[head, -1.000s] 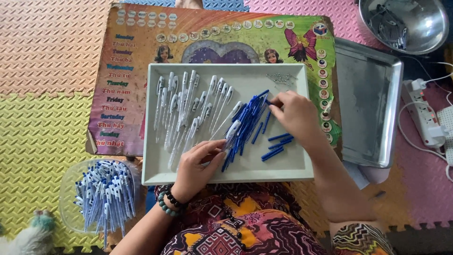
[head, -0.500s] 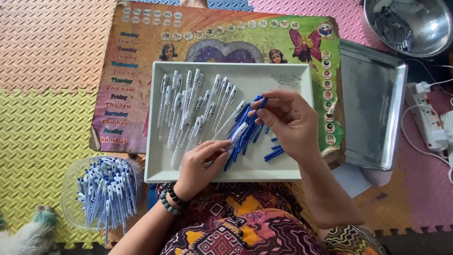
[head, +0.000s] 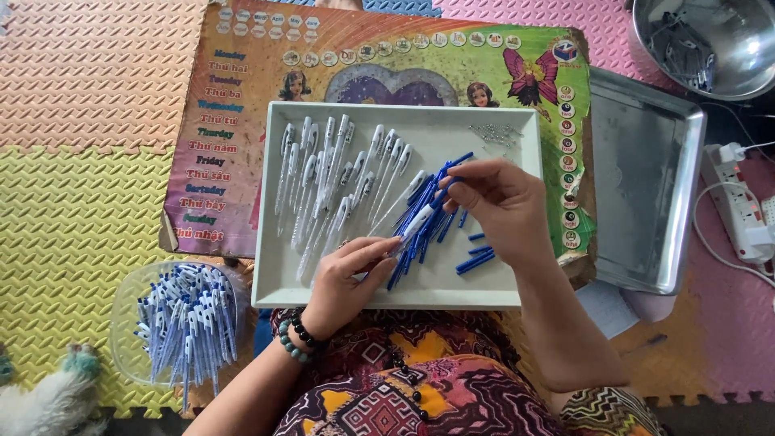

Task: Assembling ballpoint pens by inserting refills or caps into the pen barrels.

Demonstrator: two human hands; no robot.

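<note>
Head view is showing both hands working over a white tray [head: 274, 291] lying on a colourful picture mat [head: 242, 89] on the foam floor. Left hand [head: 343, 278] is pinching the lower end of a blue-and-white pen [head: 416, 222], its fingers closed on it, while the right hand [head: 496, 206] is gripping the pen's upper end with fingertips closed. White pen barrels [head: 331, 182] are lying in the tray's left half, blue pen parts [head: 476, 260] near its middle. A clear bowl of finished pens [head: 186, 319] is sitting left of the tray.

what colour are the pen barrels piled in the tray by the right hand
Blue. The pen barrels lie heaped in the white tray, clearest in the head view.
</note>
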